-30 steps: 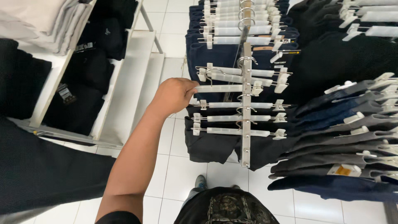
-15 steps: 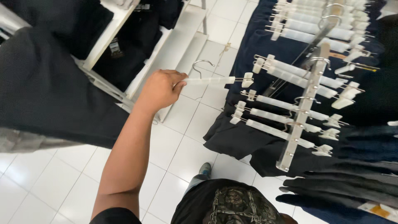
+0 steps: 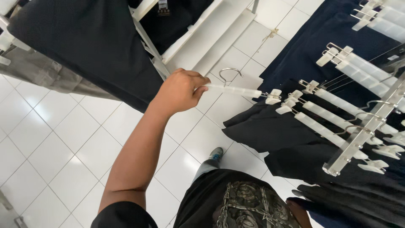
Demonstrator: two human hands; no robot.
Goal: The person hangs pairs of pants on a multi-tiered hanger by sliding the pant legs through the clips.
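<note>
Floor: white tiles carry everything; the person stands between two displays.
Left display: black garments hang toward the top left corner, beside a white shelf frame.
Right display: a slanted metal rack arm along the right edge holds a row of clear clip hangers with dark trousers under them.
Left hand: the left hand is closed round one end of an empty clip hanger.
Hanger: it is level over the floor, off the rack arm. Its wire hook stands free, and its far clip sits just beside the clip of the nearest hung hanger.
Right hand: out of sight, so its grip cannot be told.
Step in hand: by the look of it, a bare hanger is held clear of the rack.
Next move: any shift calls for keeping the far clip from catching its neighbour and keeping the hook upright.
</note>
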